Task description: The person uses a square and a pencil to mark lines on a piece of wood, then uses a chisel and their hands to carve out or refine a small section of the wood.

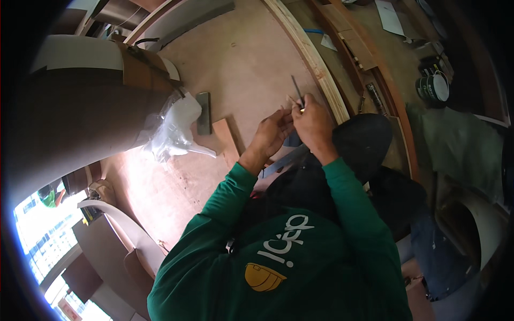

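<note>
My right hand (313,127) is closed around a thin dark rod (296,87), which points up and away from me. Its kind is too small to tell. Beside it, my left hand (271,134) has its fingers bent and pressed together, the fingertips close to the right hand's. Whatever they pinch is hidden or too small to name. Under the wrists lies a grey flat strip (284,160), partly covered by my arms. To the left, a reddish-brown wood piece (227,140) and a dark grey rectangular block (203,113) rest on a broad brown board (246,59).
A transparent plastic bag (174,128) with white contents lies left of the block, against a large curved panel (80,107). A pale wooden batten (308,53) edges the board on the right. Farther right stands a dark green can (432,87).
</note>
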Tool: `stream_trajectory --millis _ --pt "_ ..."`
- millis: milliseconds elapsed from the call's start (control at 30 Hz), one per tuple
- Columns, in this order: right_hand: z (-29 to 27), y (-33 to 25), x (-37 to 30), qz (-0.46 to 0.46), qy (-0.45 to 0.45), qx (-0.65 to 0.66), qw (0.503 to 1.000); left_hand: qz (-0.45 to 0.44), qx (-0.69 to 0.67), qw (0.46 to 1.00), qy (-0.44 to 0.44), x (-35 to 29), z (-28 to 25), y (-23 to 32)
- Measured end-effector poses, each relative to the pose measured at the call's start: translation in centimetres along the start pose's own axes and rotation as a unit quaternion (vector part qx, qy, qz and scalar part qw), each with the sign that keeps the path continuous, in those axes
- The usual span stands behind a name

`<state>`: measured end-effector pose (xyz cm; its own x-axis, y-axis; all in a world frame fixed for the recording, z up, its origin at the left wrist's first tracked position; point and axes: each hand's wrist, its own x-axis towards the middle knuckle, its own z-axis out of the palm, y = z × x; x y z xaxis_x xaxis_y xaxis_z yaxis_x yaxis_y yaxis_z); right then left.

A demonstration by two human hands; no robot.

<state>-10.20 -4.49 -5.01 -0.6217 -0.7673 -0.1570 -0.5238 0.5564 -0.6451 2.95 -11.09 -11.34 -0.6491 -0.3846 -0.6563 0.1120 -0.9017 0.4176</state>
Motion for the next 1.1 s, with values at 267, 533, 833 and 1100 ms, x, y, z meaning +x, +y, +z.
stream_trajectory --millis 267,533,833,1100 --pt "0.4 0.2 -1.5 -0.005 -0.104 0.035 0.994 -0.095 -0.243 0.963 -0.064 3.1 -3.6 -2.8" --pt "-4.0 2.4 -2.6 0.089 -0.273 0.141 0.948 -0.117 -0.229 0.966 -0.002 1.5 -3.1 -2.4" --pt "-12.9 1.9 -1.2 0.253 -0.089 0.234 0.935 -0.17 -0.15 0.973 -0.041 2.6 6.7 -0.9" --pt "-17.9 4.4 -5.2 0.16 -0.017 0.157 0.974 -0.207 -0.204 0.945 -0.148 3.0 14.1 -4.7"
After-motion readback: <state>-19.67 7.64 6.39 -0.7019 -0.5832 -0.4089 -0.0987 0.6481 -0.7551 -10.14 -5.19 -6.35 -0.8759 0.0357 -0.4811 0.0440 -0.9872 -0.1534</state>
